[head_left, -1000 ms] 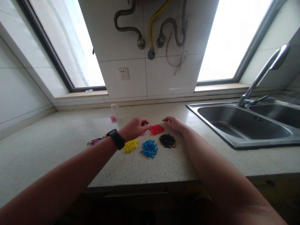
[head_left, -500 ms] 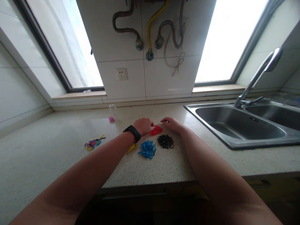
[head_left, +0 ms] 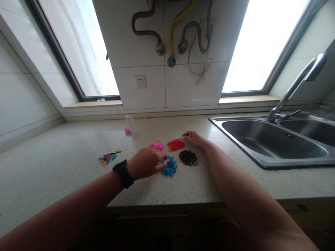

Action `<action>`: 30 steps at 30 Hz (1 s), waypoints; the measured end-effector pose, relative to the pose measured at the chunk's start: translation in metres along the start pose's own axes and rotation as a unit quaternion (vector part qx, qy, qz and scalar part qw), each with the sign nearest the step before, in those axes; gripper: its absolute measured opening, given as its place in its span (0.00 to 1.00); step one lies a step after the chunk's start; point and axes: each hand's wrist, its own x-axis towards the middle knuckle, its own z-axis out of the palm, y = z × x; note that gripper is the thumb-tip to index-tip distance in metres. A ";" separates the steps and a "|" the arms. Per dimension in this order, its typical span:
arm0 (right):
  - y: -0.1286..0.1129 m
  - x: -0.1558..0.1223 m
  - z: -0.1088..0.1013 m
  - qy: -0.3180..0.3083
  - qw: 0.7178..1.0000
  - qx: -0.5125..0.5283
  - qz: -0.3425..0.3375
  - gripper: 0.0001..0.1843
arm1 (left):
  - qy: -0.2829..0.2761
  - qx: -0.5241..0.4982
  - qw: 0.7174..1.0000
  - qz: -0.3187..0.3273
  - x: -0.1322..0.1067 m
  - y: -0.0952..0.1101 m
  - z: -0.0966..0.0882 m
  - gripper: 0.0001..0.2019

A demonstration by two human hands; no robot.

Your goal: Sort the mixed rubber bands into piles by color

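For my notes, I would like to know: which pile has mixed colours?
The leftmost pile: it mixes yellow, blue and black, while each other visible pile shows one colour.

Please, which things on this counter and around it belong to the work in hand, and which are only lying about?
Seemingly in use:
- left hand, at the blue pile
- right hand, beside the red pile
- pink pile, black pile, mixed pile

Probably just around:
- sink, tap
- socket
- yellow hose
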 end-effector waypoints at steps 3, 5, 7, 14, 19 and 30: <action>0.000 0.000 0.000 -0.001 1.000 0.001 -0.003 0.14 | -0.007 -0.034 0.999 0.037 -0.025 0.010 0.004 0.11; 0.001 0.000 0.000 -0.003 1.000 0.003 -0.003 0.14 | -0.003 -0.050 0.997 0.060 -0.040 0.016 0.008 0.10; 0.001 0.000 0.000 -0.004 1.000 0.002 -0.004 0.14 | 0.002 -0.061 0.995 0.079 -0.054 0.021 0.012 0.09; 0.005 0.001 0.000 -0.004 1.000 -0.003 -0.012 0.14 | 0.012 -0.081 0.990 0.110 -0.086 0.025 0.026 0.07; 0.002 -0.001 -0.002 -0.007 1.000 -0.002 -0.009 0.14 | 0.018 -0.094 0.989 0.110 -0.087 0.022 0.032 0.06; -0.004 -0.008 -0.006 -0.008 1.000 0.001 -0.005 0.13 | 0.031 -0.067 0.989 0.126 -0.087 0.024 0.032 0.04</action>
